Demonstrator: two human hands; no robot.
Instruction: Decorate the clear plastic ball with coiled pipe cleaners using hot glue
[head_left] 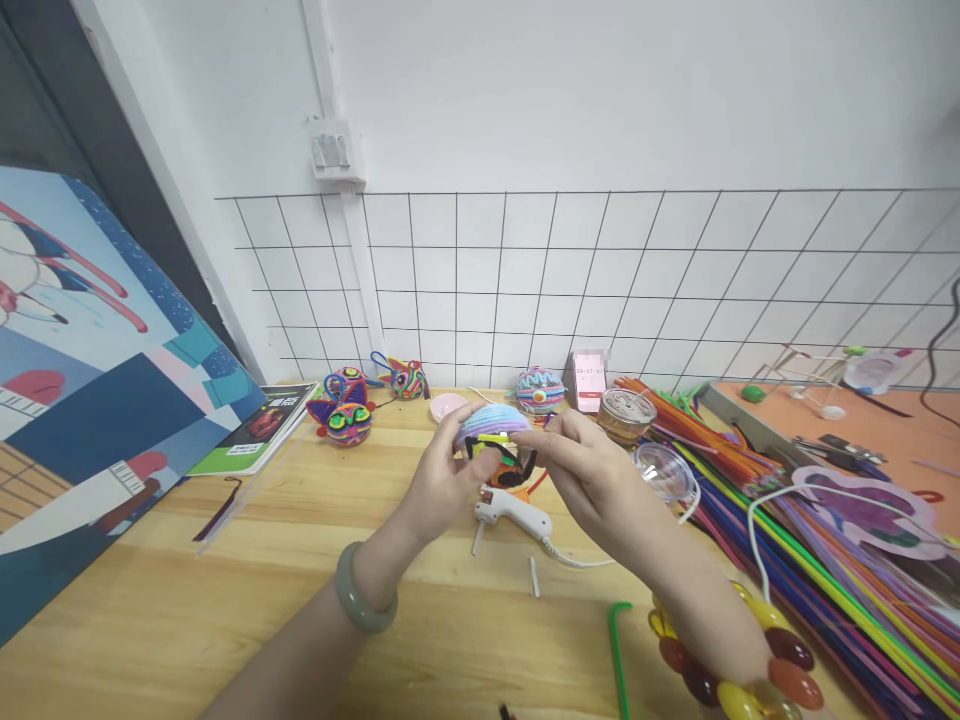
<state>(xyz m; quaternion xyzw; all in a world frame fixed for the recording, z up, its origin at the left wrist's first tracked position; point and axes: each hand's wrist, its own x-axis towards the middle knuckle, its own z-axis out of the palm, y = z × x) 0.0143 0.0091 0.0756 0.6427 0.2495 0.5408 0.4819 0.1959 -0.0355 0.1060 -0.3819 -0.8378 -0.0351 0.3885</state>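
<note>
Both my hands hold one small craft figure [495,428] made of pipe cleaners, with a striped pastel dome on top and black, yellow and orange parts below. My left hand [444,478] grips its left side, fingers curled around it. My right hand [592,470] pinches its right side with thumb and fingers. The figure hangs above the wooden table [225,600], just over a white glue gun [514,515] lying there with its cord running right.
Finished pipe-cleaner figures [345,408] stand at the back by a wire grid [600,290]. A phone [589,380] and a tape roll [626,413] sit behind my hands. A big heap of coloured pipe cleaners [810,550] fills the right. A painted board [90,400] leans at left.
</note>
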